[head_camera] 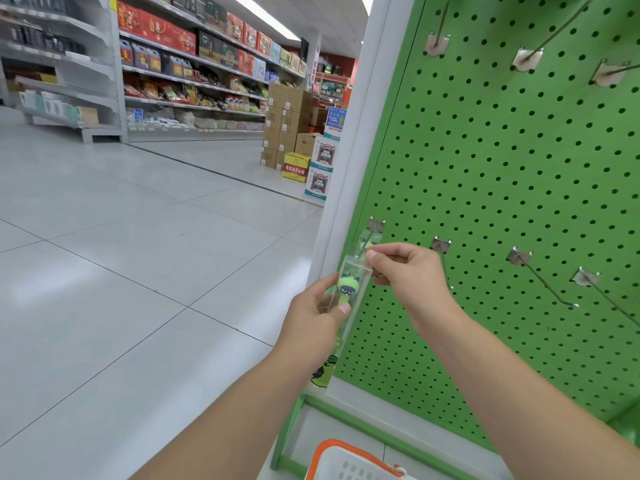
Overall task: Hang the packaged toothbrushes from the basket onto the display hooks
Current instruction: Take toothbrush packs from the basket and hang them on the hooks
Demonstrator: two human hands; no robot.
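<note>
Green pegboard (502,188) fills the right, mostly bare hooks. Basket (349,460) sits on the floor at its foot. Now the pack (346,296), clear, green toothbrush inside, up at the board's lower left corner. Left hand (318,313) closed round its middle, thumb across the front; right hand (408,275) pinching the top tab just at the leftmost low hook (372,233). Threading step, I'd say. Next: line the tab's hole on the hook tip, slide it back, let go.
</note>
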